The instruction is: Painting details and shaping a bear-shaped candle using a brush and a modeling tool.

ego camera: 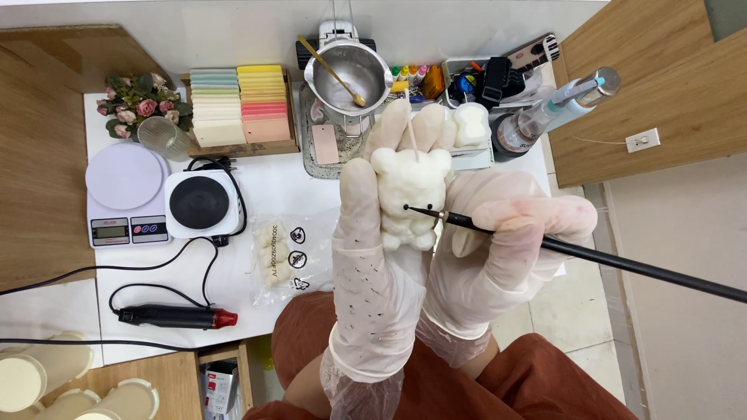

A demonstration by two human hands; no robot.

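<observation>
My left hand (372,257), in a thin white glove, holds up a small cream bear-shaped candle (410,196) with a wick sticking out of its head. My right hand (506,241), also gloved, grips a long thin black brush (622,263). The brush tip touches the bear's face next to a small black dot. Both hands are raised above the white table (272,175), in front of my rust-coloured clothing.
Behind stand a metal pouring pot (350,74) with a spoon, stacked pastel wax sheets (241,105), a digital scale (127,194), a small hot plate (200,202), a plastic bag (284,257), a heat tool (175,316), a second bear candle (472,123) and bottles (560,105).
</observation>
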